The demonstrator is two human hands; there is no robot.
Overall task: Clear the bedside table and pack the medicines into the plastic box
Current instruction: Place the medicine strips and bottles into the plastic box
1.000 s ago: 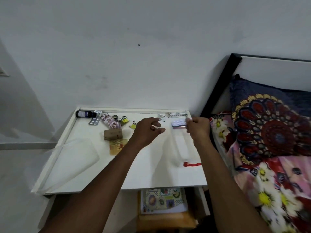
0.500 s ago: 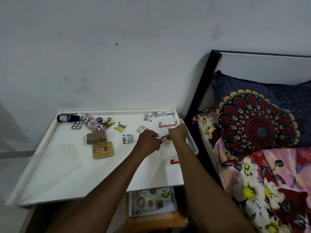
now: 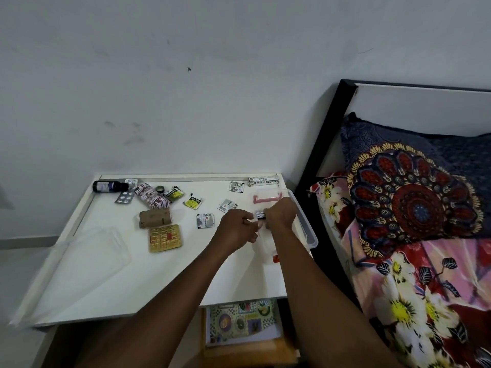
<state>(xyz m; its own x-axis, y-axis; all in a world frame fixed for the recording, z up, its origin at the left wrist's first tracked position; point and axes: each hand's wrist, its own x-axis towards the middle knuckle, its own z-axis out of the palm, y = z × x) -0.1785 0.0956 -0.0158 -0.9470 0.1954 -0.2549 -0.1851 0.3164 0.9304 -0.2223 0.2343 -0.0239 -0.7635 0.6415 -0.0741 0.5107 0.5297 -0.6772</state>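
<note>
A clear plastic box (image 3: pixel 308 229) with pink-red latches sits at the right edge of the white bedside table (image 3: pixel 164 282). Over it, my right hand (image 3: pixel 281 216) pinches a small blister strip (image 3: pixel 261 215), and my left hand (image 3: pixel 236 228) meets it with curled fingers on the strip's left end. Loose medicines lie further left: a dark bottle (image 3: pixel 106 186), a silver blister strip (image 3: pixel 125 199), a printed roll (image 3: pixel 151 199), a brown bandage roll (image 3: pixel 155 217), a gold blister pack (image 3: pixel 165 238), yellow sachets (image 3: pixel 193 201), small packets (image 3: pixel 205 220) and a tube box (image 3: pixel 263 181).
The box's clear lid (image 3: pixel 87 264) lies on the table's left front part. A bed with a patterned pillow (image 3: pixel 414 197) and a black headboard frame (image 3: pixel 321 144) stands close on the right. A printed sheet (image 3: pixel 241 322) rests on the shelf below.
My left hand has moved right to meet my right hand. Both have come down over the box with the blister strip between them. The view has shifted to the right.
</note>
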